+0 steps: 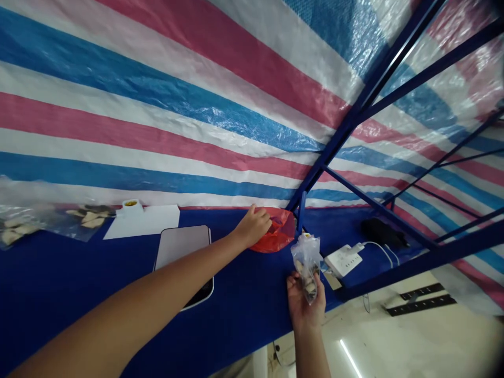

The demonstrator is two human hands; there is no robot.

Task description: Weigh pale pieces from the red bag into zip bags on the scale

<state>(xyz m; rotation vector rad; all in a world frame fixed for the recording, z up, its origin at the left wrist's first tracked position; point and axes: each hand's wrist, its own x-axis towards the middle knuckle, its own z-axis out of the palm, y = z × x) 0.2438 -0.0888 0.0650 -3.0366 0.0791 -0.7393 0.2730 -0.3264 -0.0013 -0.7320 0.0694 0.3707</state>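
Observation:
My left hand [252, 227] reaches far across the blue table [244, 310] and closes on a red plastic bag [277, 231] lying by the striped tarp wall. My right hand [305, 304] stays near the table's front edge and grips a small clear plastic bag [307, 260] holding several small pale and dark pieces. The clear bag stands upright above the fingers.
A flat grey scale-like device [181, 252] lies under my left forearm. White paper [144, 220] with a small white cap, and clear bags of pale pieces [84, 216], lie at the back left. A white power strip [343, 259], a black adapter [378, 231] and blue metal frame bars [346, 128] stand to the right.

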